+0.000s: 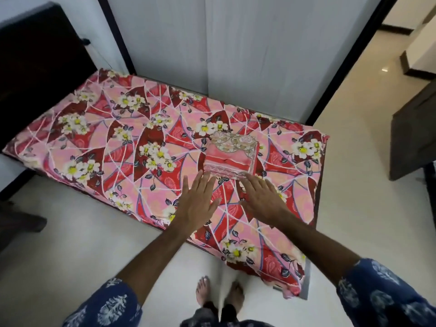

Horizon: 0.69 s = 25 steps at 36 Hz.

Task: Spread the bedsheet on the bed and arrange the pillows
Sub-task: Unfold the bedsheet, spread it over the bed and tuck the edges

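Note:
A pink and red floral bedsheet lies spread over the low bed, its near corner hanging off the edge. On it, right of centre, rests a folded pink cloth bundle in a clear patterned wrapper. My left hand and my right hand hover flat over the sheet just in front of the bundle, fingers apart, fingertips near its front edge, holding nothing. No pillow is in view.
A dark headboard stands at the bed's left end. Grey wardrobe doors rise behind the bed. A dark furniture piece sits at the right, with an open doorway beyond. My bare feet stand on pale floor tiles.

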Available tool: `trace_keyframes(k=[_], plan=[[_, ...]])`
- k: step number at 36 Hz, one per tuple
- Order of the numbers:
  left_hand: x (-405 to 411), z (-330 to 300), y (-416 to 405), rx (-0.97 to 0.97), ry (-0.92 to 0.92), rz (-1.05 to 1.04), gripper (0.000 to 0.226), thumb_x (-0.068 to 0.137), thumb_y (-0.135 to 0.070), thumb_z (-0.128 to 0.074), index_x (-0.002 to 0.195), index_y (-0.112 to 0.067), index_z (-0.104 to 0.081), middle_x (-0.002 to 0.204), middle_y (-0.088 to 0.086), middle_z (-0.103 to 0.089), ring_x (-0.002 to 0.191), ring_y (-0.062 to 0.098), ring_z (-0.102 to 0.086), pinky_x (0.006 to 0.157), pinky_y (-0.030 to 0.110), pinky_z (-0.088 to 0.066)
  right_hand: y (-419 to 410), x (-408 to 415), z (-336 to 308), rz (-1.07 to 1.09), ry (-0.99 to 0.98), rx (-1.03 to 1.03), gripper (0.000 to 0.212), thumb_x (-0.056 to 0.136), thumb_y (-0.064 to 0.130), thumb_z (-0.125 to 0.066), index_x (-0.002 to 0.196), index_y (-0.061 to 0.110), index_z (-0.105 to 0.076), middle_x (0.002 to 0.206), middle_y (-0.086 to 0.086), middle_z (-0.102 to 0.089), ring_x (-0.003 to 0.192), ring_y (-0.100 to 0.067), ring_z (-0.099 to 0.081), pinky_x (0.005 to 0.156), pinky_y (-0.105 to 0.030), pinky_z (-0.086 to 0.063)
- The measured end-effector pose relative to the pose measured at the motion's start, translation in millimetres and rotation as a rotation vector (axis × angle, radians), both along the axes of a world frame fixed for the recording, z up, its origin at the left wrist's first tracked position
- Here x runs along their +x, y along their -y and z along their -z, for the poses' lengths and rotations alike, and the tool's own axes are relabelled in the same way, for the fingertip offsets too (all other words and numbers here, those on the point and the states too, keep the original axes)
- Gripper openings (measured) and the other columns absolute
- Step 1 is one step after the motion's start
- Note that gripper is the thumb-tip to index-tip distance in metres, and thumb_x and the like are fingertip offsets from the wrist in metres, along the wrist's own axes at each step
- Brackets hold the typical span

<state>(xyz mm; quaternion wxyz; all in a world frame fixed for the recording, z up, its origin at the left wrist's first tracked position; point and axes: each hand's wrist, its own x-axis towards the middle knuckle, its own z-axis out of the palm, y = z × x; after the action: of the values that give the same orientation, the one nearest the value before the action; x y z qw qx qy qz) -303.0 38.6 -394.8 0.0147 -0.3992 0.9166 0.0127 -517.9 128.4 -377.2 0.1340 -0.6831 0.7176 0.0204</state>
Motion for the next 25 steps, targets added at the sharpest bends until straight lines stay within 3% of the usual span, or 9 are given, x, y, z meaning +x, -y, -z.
trace_keyframes(k=[2, 5, 7, 9, 14, 17, 20, 25], plan=[[-6.3, 6.5, 8.6, 0.024, 0.009, 0.021, 0.076, 0.099, -0.059, -0.01, 0.158, -0.015, -0.026, 0.166, 0.009, -0.023, 0.155, 0.028, -0.016, 0.121, 0.061, -0.015, 6.6, -2.8, 0.0, -0.001, -0.024, 0.015, 0.078, 0.101, 0.052, -0.046, 0.16, 0.016, -0.009, 0.168, -0.009, -0.01, 0.154, -0.029, -0.013, 0.125, -0.053, -0.013], [-17.7, 11.7, 19.4, 0.062, 0.032, 0.042, 0.072, 0.102, -0.057, -0.022, 0.16, -0.014, -0.021, 0.167, 0.01, -0.017, 0.156, 0.029, -0.01, 0.122, 0.062, -0.009, 10.4, -10.1, -0.9, -0.002, -0.05, 0.025, 0.076, 0.103, 0.05, -0.043, 0.16, 0.014, -0.007, 0.168, -0.011, -0.01, 0.155, -0.03, -0.012, 0.124, -0.051, -0.011], [-22.5, 12.3, 23.1, 0.084, 0.041, 0.052, 0.073, 0.101, -0.058, -0.016, 0.16, -0.015, -0.017, 0.168, 0.01, -0.012, 0.156, 0.029, -0.007, 0.122, 0.062, -0.009, 11.3, -15.5, -1.2, -0.014, -0.064, 0.036, 0.075, 0.104, 0.05, -0.04, 0.16, 0.015, -0.005, 0.168, -0.01, -0.01, 0.155, -0.03, -0.012, 0.124, -0.051, -0.011], [-26.2, 10.5, 26.4, 0.085, 0.033, 0.053, 0.076, 0.099, -0.059, -0.007, 0.159, -0.015, -0.021, 0.168, 0.01, -0.014, 0.155, 0.03, -0.011, 0.121, 0.062, -0.014, 12.2, -20.0, -1.8, -0.032, -0.085, 0.048, 0.074, 0.104, 0.052, -0.038, 0.16, 0.016, -0.005, 0.168, -0.009, -0.01, 0.155, -0.029, -0.013, 0.124, -0.051, -0.011], [-40.3, 2.7, 31.3, 0.064, -0.024, 0.032, 0.077, 0.098, -0.059, -0.008, 0.156, -0.013, -0.03, 0.166, 0.011, -0.022, 0.154, 0.031, -0.019, 0.12, 0.063, -0.019, 23.3, -39.3, -2.6, -0.068, -0.092, 0.041, 0.078, 0.097, 0.061, -0.015, 0.161, 0.017, -0.007, 0.168, -0.01, -0.011, 0.154, -0.029, -0.016, 0.125, -0.052, -0.013], [-52.3, 4.3, 29.5, 0.066, -0.013, -0.005, 0.079, 0.098, -0.059, -0.006, 0.157, -0.012, -0.029, 0.166, 0.011, -0.021, 0.154, 0.031, -0.016, 0.121, 0.062, -0.015, 30.8, -57.7, 3.2, -0.121, -0.11, 0.018, 0.074, 0.102, 0.056, -0.031, 0.16, 0.016, -0.008, 0.168, -0.011, -0.013, 0.153, -0.03, -0.018, 0.124, -0.052, -0.014], [-75.3, 11.0, 20.4, 0.063, 0.021, -0.048, 0.08, 0.096, -0.06, -0.003, 0.158, -0.014, -0.024, 0.168, 0.01, -0.014, 0.155, 0.03, -0.01, 0.122, 0.062, -0.011, 35.3, -82.4, 9.8, -0.169, -0.112, 0.019, 0.075, 0.101, 0.057, -0.028, 0.16, 0.017, -0.006, 0.168, -0.011, -0.009, 0.154, -0.03, -0.014, 0.125, -0.053, -0.012], [-133.9, 20.9, -14.2, 0.071, 0.05, -0.109, 0.074, 0.098, -0.056, -0.015, 0.153, -0.013, -0.037, 0.163, 0.011, -0.03, 0.151, 0.031, -0.027, 0.12, 0.062, -0.022, 23.2, -140.5, 26.2, -0.239, -0.092, -0.034, 0.075, 0.102, 0.054, -0.036, 0.16, 0.016, -0.007, 0.168, -0.011, -0.011, 0.154, -0.031, -0.015, 0.123, -0.056, -0.017]])
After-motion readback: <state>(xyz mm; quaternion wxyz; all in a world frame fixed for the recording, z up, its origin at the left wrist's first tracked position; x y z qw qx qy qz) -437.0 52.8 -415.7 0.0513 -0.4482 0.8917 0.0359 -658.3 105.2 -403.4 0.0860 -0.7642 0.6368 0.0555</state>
